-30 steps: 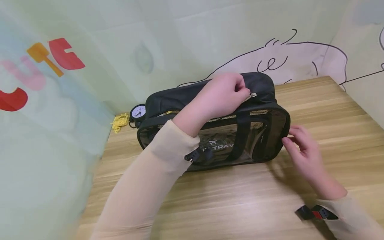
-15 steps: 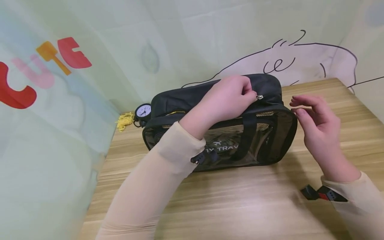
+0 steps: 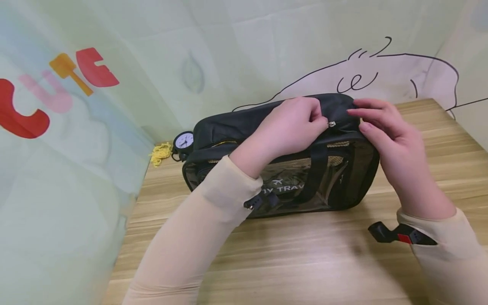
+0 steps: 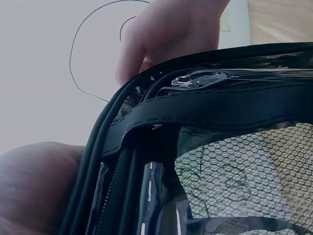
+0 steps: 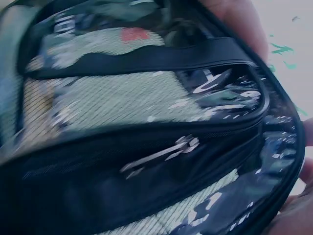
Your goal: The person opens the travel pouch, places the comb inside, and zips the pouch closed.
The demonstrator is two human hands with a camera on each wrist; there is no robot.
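Observation:
A black travel bag (image 3: 366, 178) with a clear front panel and white lettering stands upright on the wooden table. Across its top, my left hand (image 3: 289, 127) pinches the silvery zipper pull (image 3: 332, 124) near the right end. My right hand (image 3: 398, 146) is at the bag's upper right corner, its fingers spread over the top edge with the thumb at the near side. A dark carrying strap (image 4: 205, 110) and mesh (image 4: 244, 181) fill much of the left wrist view. In the right wrist view a metal zipper pull (image 5: 183, 146) shows on the bag, slightly blurred.
A small round black-rimmed clock (image 3: 184, 141) stands behind the bag's left end, beside a bundle of yellow cord (image 3: 161, 153). A printed curtain (image 3: 228, 55) hangs behind the table (image 3: 297, 262).
My right hand has risen from the bag's lower right side, away from it, then in to the upper right corner. My left hand keeps its pinch on the zipper pull.

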